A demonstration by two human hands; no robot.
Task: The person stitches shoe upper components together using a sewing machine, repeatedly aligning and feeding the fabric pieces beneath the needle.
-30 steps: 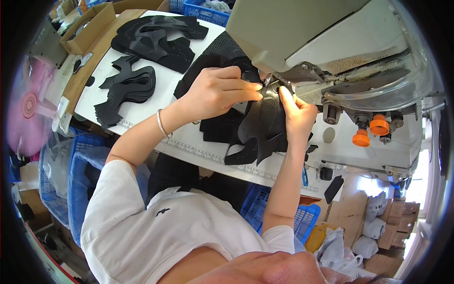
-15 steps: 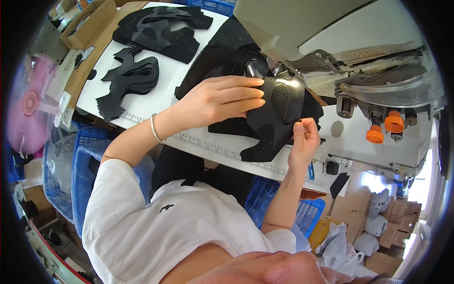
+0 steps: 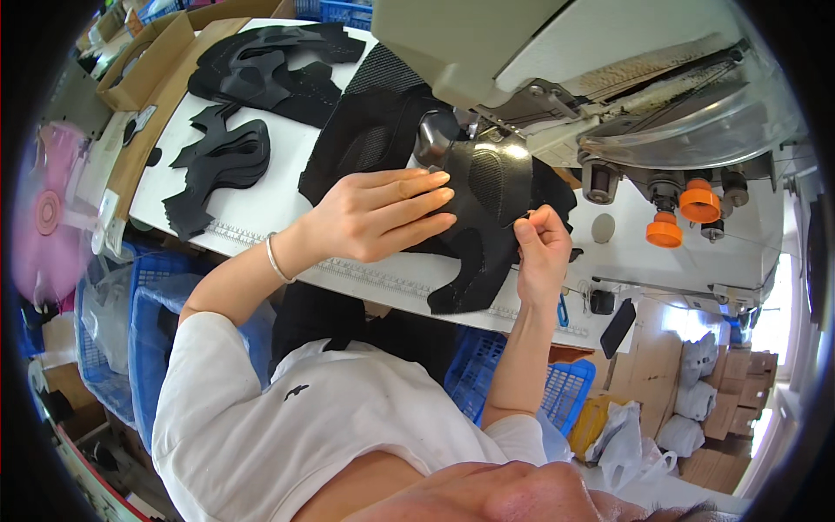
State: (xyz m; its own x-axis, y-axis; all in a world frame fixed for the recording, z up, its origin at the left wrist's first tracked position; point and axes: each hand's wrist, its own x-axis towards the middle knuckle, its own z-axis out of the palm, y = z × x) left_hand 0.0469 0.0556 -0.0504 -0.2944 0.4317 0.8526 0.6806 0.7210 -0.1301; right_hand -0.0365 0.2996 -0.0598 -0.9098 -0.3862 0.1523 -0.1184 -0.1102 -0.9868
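Observation:
A cut black panel (image 3: 483, 252) with a mesh inset lies under the head of a sewing machine (image 3: 474, 43), its curved lower end reaching the table's near edge. My left hand (image 3: 383, 213) rests flat on the panel's left part, fingers stretched out side by side, just short of the lit needle area. At the panel's right edge my right hand (image 3: 544, 248) is closed in a pinch on a dark bit of that edge. More black mesh pieces (image 3: 370, 130) lie beneath and to the left of the panel. The needle itself is too small to make out.
Stacks of black cut pieces (image 3: 230, 161) lie on the white table (image 3: 287, 170) at left, along a ruler strip. Orange knobs (image 3: 699, 201) hang from the machine at right. A pink fan (image 3: 52, 213) stands far left. Blue crates (image 3: 570, 391) sit below the table.
The whole view has shifted a little. My left hand has slid slightly toward me over the panel, away from the needle area. The right hand keeps its pinch at the panel's edge.

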